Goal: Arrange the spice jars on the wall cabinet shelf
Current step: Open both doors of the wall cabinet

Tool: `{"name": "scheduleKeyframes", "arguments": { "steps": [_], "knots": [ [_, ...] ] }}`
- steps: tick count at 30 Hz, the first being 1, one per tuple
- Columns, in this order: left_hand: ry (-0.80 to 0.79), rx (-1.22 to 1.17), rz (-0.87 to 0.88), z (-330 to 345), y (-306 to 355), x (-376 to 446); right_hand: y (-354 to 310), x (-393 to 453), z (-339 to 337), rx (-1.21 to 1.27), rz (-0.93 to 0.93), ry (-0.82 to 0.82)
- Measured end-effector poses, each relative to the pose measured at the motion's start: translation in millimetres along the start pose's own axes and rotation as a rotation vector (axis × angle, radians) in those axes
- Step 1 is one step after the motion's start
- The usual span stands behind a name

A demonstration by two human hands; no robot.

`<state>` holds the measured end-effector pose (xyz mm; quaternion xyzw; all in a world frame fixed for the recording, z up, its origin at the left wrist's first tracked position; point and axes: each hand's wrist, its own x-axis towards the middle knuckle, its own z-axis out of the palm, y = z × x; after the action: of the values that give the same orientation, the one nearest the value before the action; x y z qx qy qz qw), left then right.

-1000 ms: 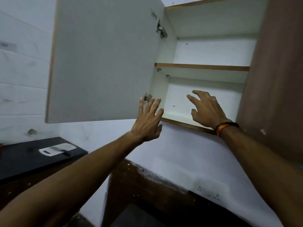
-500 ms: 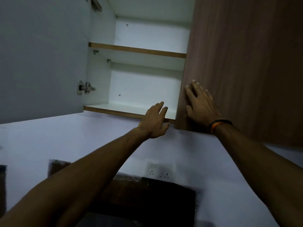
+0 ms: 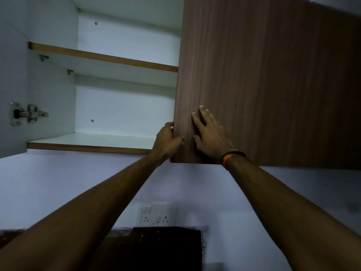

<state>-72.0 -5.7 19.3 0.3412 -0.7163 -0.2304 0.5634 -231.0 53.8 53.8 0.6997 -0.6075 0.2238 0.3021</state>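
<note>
Spice jars appear nowhere in this view — the wall cabinet (image 3: 125,106) stands open on its left half, its middle shelf (image 3: 103,59) and bottom shelf (image 3: 88,141) white inside. The left hand (image 3: 166,142) curls its grip round the edge of the brown door (image 3: 263,79); the right hand (image 3: 212,135) lies flat on that door, fingers straight. Below, a socket plate (image 3: 156,215) sits on the pale wall above a dark bench (image 3: 166,249).
</note>
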Motion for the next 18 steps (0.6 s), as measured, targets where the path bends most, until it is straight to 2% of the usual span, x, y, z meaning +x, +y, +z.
{"name": "scheduleKeyframes", "arguments": {
  "steps": [3, 7, 12, 18],
  "knots": [
    [-0.016, -0.031, -0.051, -5, 0, -1, -7, -3, -2, 0.017, 0.024, 0.017],
    [-0.020, -0.081, -0.027, -14, 9, -14, -22, -10, -15, 0.060, 0.051, 0.123],
    [-0.206, -0.243, 0.109, -27, 36, -44, -45, -18, -50, 0.155, 0.090, 0.405],
    [-0.346, -0.367, 0.215, -17, 73, -85, -64, -42, -91, 0.098, 0.190, 0.565]
  ]
}}
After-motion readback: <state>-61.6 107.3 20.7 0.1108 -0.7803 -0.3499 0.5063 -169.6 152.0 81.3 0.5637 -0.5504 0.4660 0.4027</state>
